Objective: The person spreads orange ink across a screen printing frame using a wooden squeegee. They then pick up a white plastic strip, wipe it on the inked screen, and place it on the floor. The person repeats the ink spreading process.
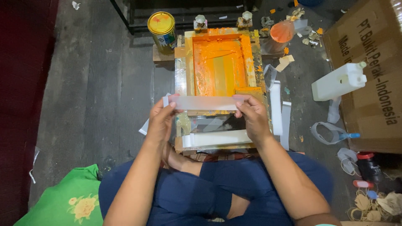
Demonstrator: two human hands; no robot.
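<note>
I hold a long translucent white strip (205, 103) flat and level between both hands, just above a wooden printing frame (188, 58) whose screen (217, 62) is smeared with orange ink. My left hand (161, 121) pinches the strip's left end, my right hand (253, 117) pinches its right end. Below the strip, another white strip (215, 138) lies across the dark base plate (217, 123) near my crossed legs.
A yellow-lidded tin can (162, 26) stands left of the frame, an orange cone (280, 35) to its right. A white plastic jug (339, 81) leans on a brown cardboard box (368, 83). Several loose white strips (276, 109) lie right of the frame. A green cloth (67, 201) lies at lower left.
</note>
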